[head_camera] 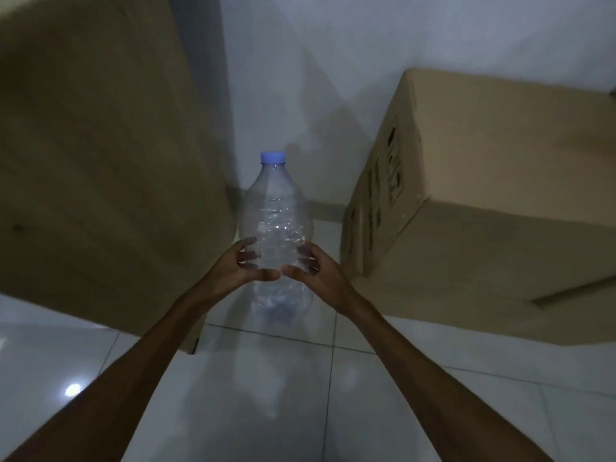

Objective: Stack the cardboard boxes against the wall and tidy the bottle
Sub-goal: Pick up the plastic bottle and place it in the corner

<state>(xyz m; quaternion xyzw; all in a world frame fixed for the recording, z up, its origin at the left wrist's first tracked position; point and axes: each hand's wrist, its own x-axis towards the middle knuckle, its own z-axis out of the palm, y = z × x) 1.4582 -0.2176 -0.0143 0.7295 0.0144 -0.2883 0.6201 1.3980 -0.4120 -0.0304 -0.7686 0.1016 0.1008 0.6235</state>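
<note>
We judge the clear bottle (276, 208) empty; so light, thin-walled, easily dented; it stands upright on the floor (266, 378) between the left box (100, 161) and the right box (483, 211); our left hand (243, 266) and right hand (315, 270) curl their fingers (248, 242) round its ribbed middle, gripping it; gentle pressure there should serve.

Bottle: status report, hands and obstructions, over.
Left hand and right hand both grip bottle at mid-body. Bottle upright, cap on, looks empty. Left box and right box close alongside; wall behind.
</note>
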